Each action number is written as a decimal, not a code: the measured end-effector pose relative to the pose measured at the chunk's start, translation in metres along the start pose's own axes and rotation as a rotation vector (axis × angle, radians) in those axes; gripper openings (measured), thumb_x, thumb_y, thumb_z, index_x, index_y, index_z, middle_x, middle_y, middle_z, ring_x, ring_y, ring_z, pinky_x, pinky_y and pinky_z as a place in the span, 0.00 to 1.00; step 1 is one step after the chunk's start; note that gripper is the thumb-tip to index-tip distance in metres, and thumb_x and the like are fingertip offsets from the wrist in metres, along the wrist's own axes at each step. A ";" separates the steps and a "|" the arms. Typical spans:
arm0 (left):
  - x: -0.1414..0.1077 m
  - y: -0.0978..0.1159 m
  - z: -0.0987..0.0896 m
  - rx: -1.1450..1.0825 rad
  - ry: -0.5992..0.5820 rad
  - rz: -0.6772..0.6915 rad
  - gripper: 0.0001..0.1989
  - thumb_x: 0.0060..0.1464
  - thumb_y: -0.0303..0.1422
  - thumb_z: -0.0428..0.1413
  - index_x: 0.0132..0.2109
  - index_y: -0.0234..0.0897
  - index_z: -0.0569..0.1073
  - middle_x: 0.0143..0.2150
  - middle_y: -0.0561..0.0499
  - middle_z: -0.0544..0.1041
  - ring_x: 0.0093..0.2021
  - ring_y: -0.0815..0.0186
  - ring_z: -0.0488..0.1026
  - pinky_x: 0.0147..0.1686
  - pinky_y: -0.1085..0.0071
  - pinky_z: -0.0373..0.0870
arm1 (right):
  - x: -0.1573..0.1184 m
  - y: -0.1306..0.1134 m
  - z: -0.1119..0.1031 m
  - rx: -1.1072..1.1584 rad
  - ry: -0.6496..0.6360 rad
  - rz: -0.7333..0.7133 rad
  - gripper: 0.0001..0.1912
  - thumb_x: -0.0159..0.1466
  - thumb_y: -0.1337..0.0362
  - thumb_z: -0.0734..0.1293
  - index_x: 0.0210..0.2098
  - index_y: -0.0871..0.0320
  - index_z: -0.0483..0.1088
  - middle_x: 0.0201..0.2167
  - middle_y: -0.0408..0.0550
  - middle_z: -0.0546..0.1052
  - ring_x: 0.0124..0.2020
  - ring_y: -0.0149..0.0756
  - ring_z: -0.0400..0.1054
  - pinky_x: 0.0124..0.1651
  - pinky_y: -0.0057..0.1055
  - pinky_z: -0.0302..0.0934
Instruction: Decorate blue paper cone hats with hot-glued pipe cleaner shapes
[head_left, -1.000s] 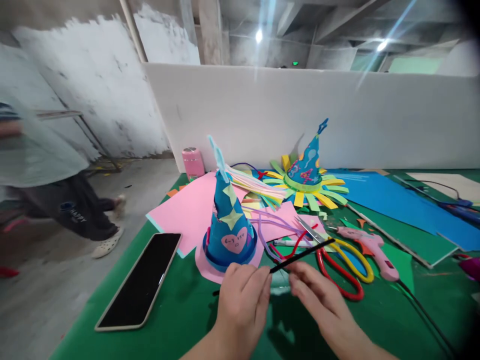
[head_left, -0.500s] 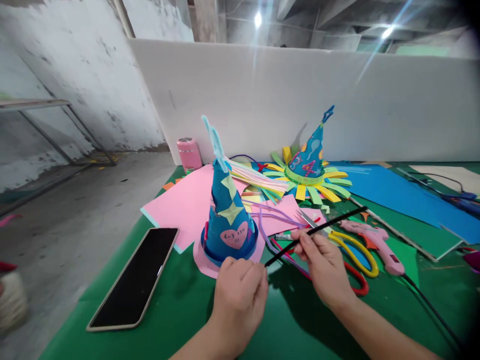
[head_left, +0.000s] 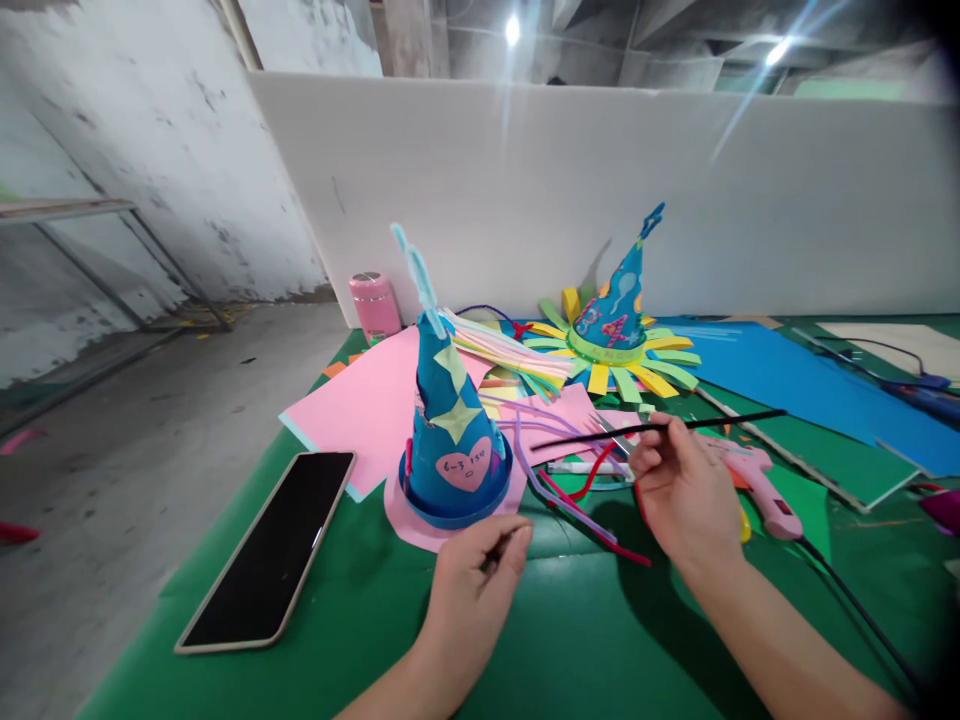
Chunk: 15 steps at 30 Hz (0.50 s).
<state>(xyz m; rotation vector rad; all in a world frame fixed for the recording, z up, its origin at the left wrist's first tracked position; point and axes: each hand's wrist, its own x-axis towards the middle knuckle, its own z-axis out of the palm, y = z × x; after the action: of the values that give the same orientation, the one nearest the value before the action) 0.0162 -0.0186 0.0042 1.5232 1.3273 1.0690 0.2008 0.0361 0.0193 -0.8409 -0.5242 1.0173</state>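
Note:
Between the thumb and fingers of my right hand [head_left: 686, 490] is a black pipe cleaner [head_left: 585, 438], held nearly level above the table. My left hand [head_left: 480, 580] is loosely curled, its thumb against the fingers, with nothing visible in it. Just beyond that hand stands a blue paper cone hat [head_left: 433, 425] with pale green stars, a pink heart [head_left: 463, 465] with writing and a light blue pipe cleaner [head_left: 420, 275] on top. Purple and red pipe cleaners [head_left: 577, 515] lie between my hands. Scissors [head_left: 745, 523] are mostly hidden behind my right hand.
A pink glue gun [head_left: 772, 495] with a black cord lies right. Left is a phone [head_left: 270, 555]. Farther back are a pink jar [head_left: 375, 305], paper strips [head_left: 517, 350], a fringed blue cone hat [head_left: 615, 310] and blue sheets [head_left: 772, 385]. A white panel [head_left: 480, 190] stands behind.
My left hand has let go of the black pipe cleaner's near end. My right hand has moved right and up with it, and it now lies flatter.

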 end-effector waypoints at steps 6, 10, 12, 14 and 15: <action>-0.001 0.016 0.004 -0.433 -0.001 -0.166 0.15 0.55 0.38 0.45 0.44 0.37 0.70 0.27 0.52 0.70 0.21 0.74 0.59 0.24 0.75 0.59 | -0.046 0.011 -0.006 -0.326 -0.362 -0.204 0.07 0.60 0.66 0.61 0.34 0.57 0.70 0.24 0.44 0.74 0.23 0.30 0.68 0.28 0.27 0.64; 0.003 0.028 -0.005 -0.671 0.065 -0.266 0.13 0.53 0.37 0.48 0.41 0.36 0.71 0.28 0.52 0.69 0.21 0.75 0.59 0.22 0.77 0.57 | -0.062 0.014 -0.011 -0.470 -0.567 -0.352 0.10 0.60 0.71 0.58 0.35 0.55 0.70 0.29 0.45 0.73 0.24 0.31 0.69 0.27 0.28 0.65; 0.005 0.035 -0.009 -0.730 0.066 -0.288 0.10 0.52 0.35 0.50 0.37 0.35 0.73 0.28 0.51 0.70 0.21 0.76 0.60 0.22 0.78 0.58 | -0.063 0.014 -0.012 -0.466 -0.608 -0.367 0.11 0.61 0.72 0.57 0.35 0.54 0.69 0.31 0.45 0.71 0.24 0.30 0.69 0.28 0.29 0.65; 0.005 0.039 -0.009 -0.773 0.032 -0.301 0.10 0.51 0.34 0.51 0.30 0.33 0.73 0.27 0.52 0.69 0.21 0.76 0.60 0.22 0.78 0.58 | -0.060 0.013 -0.012 -0.454 -0.640 -0.392 0.12 0.61 0.72 0.56 0.36 0.54 0.68 0.31 0.46 0.70 0.25 0.30 0.68 0.27 0.29 0.65; 0.005 0.040 -0.008 -0.790 -0.002 -0.314 0.11 0.51 0.34 0.51 0.25 0.32 0.71 0.25 0.52 0.69 0.20 0.76 0.61 0.21 0.78 0.58 | -0.059 0.013 -0.012 -0.453 -0.646 -0.421 0.12 0.61 0.71 0.55 0.36 0.54 0.67 0.30 0.47 0.70 0.26 0.31 0.68 0.27 0.30 0.65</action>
<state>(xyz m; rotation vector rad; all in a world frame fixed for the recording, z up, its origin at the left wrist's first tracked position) 0.0200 -0.0176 0.0452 0.7045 0.9226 1.1833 0.1764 -0.0178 0.0012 -0.7345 -1.4595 0.7699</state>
